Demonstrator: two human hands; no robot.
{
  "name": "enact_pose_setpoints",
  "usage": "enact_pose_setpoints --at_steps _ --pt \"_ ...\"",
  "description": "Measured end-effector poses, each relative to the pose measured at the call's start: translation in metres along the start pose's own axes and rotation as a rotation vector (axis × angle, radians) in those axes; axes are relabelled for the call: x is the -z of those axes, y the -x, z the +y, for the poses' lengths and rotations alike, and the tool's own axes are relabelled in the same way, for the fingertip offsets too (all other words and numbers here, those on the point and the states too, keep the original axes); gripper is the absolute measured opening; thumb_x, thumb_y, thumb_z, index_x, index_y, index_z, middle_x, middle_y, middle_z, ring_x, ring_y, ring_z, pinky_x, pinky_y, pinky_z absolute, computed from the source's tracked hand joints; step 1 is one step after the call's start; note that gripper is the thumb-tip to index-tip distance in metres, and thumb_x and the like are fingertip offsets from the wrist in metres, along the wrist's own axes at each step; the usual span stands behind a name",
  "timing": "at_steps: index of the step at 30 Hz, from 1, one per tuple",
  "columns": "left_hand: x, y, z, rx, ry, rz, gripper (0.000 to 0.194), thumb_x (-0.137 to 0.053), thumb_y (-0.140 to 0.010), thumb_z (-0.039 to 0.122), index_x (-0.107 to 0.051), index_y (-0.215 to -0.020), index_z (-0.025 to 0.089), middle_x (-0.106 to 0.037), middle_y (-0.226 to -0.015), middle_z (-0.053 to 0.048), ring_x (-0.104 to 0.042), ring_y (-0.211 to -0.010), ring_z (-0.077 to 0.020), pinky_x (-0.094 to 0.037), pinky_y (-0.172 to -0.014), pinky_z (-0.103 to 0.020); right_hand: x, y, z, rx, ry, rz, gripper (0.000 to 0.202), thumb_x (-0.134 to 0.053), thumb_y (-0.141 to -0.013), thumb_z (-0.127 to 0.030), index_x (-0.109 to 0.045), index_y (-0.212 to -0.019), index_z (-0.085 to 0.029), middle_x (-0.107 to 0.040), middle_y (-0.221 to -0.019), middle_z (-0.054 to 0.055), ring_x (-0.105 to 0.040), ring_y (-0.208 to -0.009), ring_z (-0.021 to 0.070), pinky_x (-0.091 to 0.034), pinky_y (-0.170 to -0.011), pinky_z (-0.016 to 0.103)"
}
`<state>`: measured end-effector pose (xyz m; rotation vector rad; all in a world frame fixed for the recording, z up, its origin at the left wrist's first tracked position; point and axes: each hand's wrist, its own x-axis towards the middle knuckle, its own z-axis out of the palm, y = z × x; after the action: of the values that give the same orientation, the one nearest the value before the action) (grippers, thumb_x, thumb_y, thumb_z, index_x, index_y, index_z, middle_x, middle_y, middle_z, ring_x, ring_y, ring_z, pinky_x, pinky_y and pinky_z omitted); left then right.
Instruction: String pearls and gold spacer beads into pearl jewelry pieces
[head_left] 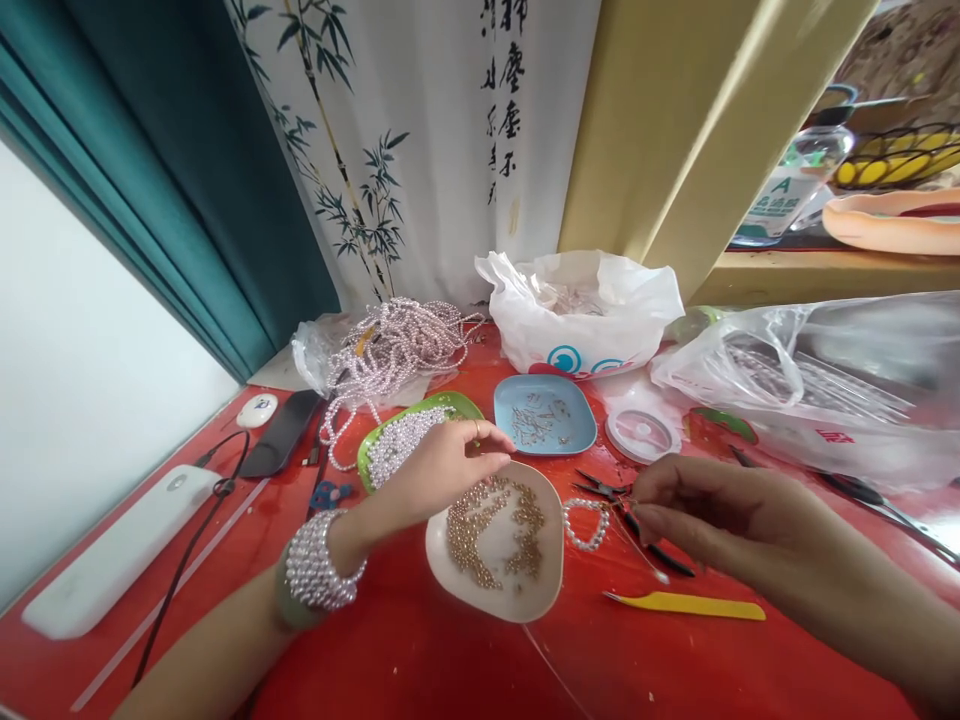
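My left hand [442, 460], wearing a ring and a wristband of several pearl strands, reaches over the cream dish [498, 603] of gold beads. Its thumb and forefinger are apart, just below the blue tray [545, 444] of small metal findings, and nothing shows between them. Behind that wrist, white pearls fill a green tray [469, 402]. My right hand [712, 505] pinches the thin thread of a small pearl loop [586, 525], with tiny gold pieces by the fingertips. Black-handled pliers [664, 558] lie beneath it, partly hidden. Nearer me are yellow tweezers [694, 604].
Pearl strands [405, 345] are heaped at the back left, beside a white plastic bag [577, 320]. A clear round lidded case [643, 436] sits right of the blue tray. Clear bags [825, 380] crowd the right. A phone [281, 435] and white power bank [120, 550] lie left.
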<state>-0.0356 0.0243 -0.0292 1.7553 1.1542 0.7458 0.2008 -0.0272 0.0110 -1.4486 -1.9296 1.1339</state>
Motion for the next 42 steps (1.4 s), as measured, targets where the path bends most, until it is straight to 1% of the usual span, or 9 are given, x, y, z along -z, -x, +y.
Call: enact_pose_setpoints --at_steps 4,8,11,15,19,23,28,32,42 --pt "0.017 -0.006 -0.001 0.027 -0.216 0.006 0.019 -0.054 -0.076 0.030 -0.065 -0.085 0.019 -0.067 -0.084 -0.003 -0.059 -0.065 -0.0142 -0.043 -0.062 -0.027 0.005 0.001 -0.003 0.023 0.092 0.078 0.033 -0.048 -0.073 -0.050 -0.057 -0.060 -0.021 -0.055 -0.059 0.003 -0.048 -0.052 0.0145 -0.039 -0.043 0.024" --pt "0.039 -0.011 -0.002 0.063 -0.490 0.088 0.021 -0.050 -0.077 0.032 -0.065 -0.087 0.021 -0.067 -0.084 -0.003 -0.059 -0.070 -0.0165 -0.041 -0.065 -0.028 0.009 -0.002 -0.001 -0.019 -0.098 0.038 0.038 -0.048 -0.073 -0.053 -0.052 -0.053 -0.021 -0.060 -0.068 0.005 -0.049 -0.047 0.0135 -0.041 -0.041 0.025" --pt "0.053 -0.014 -0.011 0.085 -0.715 0.143 0.022 -0.049 -0.077 0.030 -0.066 -0.088 0.021 -0.068 -0.082 -0.004 -0.058 -0.072 -0.0197 -0.039 -0.063 -0.030 0.010 -0.004 0.008 -0.038 -0.258 0.025 0.039 -0.046 -0.077 -0.053 -0.053 -0.056 -0.022 -0.056 -0.053 0.003 -0.047 -0.041 0.0130 -0.043 -0.042 0.026" --pt "0.059 -0.020 -0.031 0.035 -0.783 0.143 0.023 -0.046 -0.078 0.025 -0.066 -0.089 0.021 -0.068 -0.087 -0.005 -0.059 -0.075 -0.0210 -0.039 -0.064 -0.031 0.010 -0.007 0.020 -0.051 -0.260 0.153 0.040 -0.049 -0.076 -0.054 -0.052 -0.052 -0.022 -0.048 -0.046 0.000 -0.044 -0.041 0.0121 -0.039 -0.040 0.023" --pt "0.050 -0.029 -0.048 -0.019 -0.746 0.092 0.019 -0.050 -0.076 0.019 -0.066 -0.086 0.020 -0.068 -0.089 -0.003 -0.059 -0.079 -0.0187 -0.041 -0.068 -0.029 0.008 -0.010 0.021 -0.152 -0.200 0.240 0.038 -0.057 -0.065 -0.061 -0.061 -0.062 -0.023 -0.052 -0.052 0.002 -0.047 -0.046 0.0141 -0.041 -0.041 0.024" --pt "0.039 -0.032 -0.053 -0.089 -0.729 0.055 0.017 -0.049 -0.077 0.017 -0.066 -0.083 0.019 -0.067 -0.088 -0.003 -0.058 -0.083 -0.0181 -0.041 -0.073 -0.030 0.007 -0.012 0.009 -0.176 -0.206 0.192 0.045 -0.060 -0.056 -0.063 -0.066 -0.076 -0.024 -0.061 -0.060 0.006 -0.051 -0.047 0.0175 -0.043 -0.041 0.028" --pt "0.036 -0.032 -0.046 -0.161 -0.726 0.056 0.018 -0.047 -0.081 0.021 -0.064 -0.087 0.019 -0.066 -0.093 -0.003 -0.056 -0.089 -0.0174 -0.041 -0.080 -0.030 0.008 -0.010 0.002 -0.107 -0.268 0.122 0.038 -0.058 -0.064 -0.057 -0.062 -0.080 -0.023 -0.065 -0.065 0.006 -0.052 -0.048 0.0145 -0.041 -0.041 0.025" --pt "0.030 -0.044 -0.035 -0.208 -0.762 0.019 0.018 -0.048 -0.082 0.024 -0.065 -0.087 0.020 -0.067 -0.092 -0.002 -0.056 -0.088 -0.0171 -0.041 -0.080 -0.030 0.009 -0.010 0.007 -0.064 -0.304 0.084 0.033 -0.056 -0.071 -0.050 -0.056 -0.084 -0.020 -0.065 -0.069 0.005 -0.051 -0.048 0.0110 -0.040 -0.043 0.023" --pt "-0.015 -0.093 -0.021 -0.278 -0.980 -0.186 0.014 -0.052 -0.076 0.016 -0.065 -0.075 0.021 -0.063 -0.079 -0.005 -0.055 -0.086 -0.0207 -0.042 -0.065 -0.028 0.007 -0.011 0.013 -0.039 -0.264 -0.019 0.019 -0.050 -0.078 -0.037 -0.054 -0.080 -0.019 -0.061 -0.070 0.002 -0.049 -0.051 0.0079 -0.036 -0.044 0.021"
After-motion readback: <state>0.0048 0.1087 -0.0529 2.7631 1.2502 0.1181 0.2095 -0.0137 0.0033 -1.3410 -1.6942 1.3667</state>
